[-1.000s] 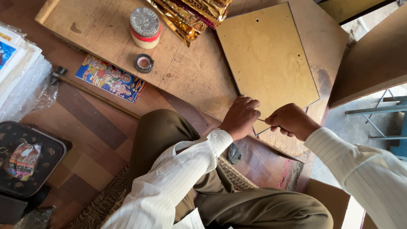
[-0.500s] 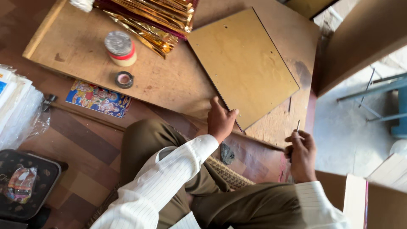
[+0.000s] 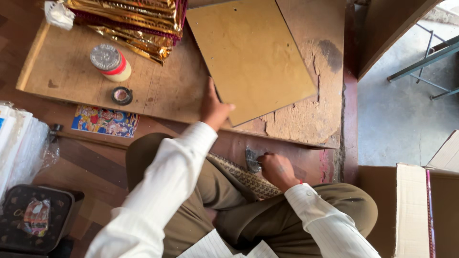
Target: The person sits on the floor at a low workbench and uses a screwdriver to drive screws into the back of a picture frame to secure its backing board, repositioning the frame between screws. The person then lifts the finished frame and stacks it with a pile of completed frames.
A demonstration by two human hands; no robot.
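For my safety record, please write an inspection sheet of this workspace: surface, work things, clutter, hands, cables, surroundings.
Surface: low worn wooden board, chipped at its right edge.
Work things: flat square yellow-brown panel lying on the board; small grey metal piece on the floor.
Clutter: round tin with red band, black tape roll, gold foil packets, colourful printed picture, black tray.
Hands: left hand rests on the panel's near edge; right hand touches the metal piece.
Cables: nothing seen.
Surroundings: cardboard box at right, grey concrete floor, metal frame legs.
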